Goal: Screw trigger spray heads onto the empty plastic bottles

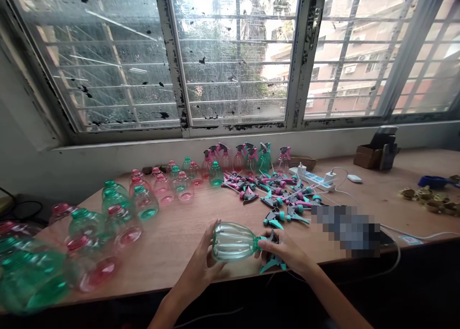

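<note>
A clear green plastic spray bottle (pixel 234 242) lies tilted on its side above the front of the table, its neck pointing right. My left hand (pixel 206 254) wraps around its base end. At the neck, my right hand (pixel 278 250) closes with thumb and fingers on the green collar. A teal and dark grey trigger sprayer head (pixel 275 265) shows just below and behind the right hand; whether the fingers touch it, I cannot tell. Beyond the hands lies a pile of loose pink, teal and grey sprayer heads (pixel 276 192) with thin tubes.
Several open pink and green bottles, such as a green one (pixel 144 203), stand on the left. Bottles with sprayers fitted (pixel 239 158) line the window wall. To the right are a power strip (pixel 314 179), a blurred-out patch (pixel 347 228), a cable and a cardboard box (pixel 368 156).
</note>
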{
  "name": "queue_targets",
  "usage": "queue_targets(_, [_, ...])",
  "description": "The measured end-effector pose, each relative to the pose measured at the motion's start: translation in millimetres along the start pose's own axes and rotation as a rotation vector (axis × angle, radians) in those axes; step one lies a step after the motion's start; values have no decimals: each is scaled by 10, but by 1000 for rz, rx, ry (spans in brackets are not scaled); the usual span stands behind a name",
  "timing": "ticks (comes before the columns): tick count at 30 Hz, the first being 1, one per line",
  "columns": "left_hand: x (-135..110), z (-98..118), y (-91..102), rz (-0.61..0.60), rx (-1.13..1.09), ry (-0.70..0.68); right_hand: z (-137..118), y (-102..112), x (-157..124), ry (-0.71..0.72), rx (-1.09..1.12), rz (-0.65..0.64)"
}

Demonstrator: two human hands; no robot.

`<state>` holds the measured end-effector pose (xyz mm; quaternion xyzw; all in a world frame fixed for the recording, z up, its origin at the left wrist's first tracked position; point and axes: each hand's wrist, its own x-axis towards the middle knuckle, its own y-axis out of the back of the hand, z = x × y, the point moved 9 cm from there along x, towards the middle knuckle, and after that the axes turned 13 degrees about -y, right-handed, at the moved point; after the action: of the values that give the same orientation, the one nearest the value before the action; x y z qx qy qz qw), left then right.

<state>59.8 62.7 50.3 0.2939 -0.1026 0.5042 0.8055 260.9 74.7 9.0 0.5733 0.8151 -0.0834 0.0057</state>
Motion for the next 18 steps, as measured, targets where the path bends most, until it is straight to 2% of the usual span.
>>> queue_targets(6, [-59, -14, -30, -69, -8, 21, -58, -14, -37, 18, -44, 13])
queue_targets(13, [-9, 53, -24, -48, 59, 0, -37, -6, -20, 13, -45, 14])
queue_targets(18, [-35, 19, -25, -32, 60, -22, -12, 1, -11, 10, -45, 13])
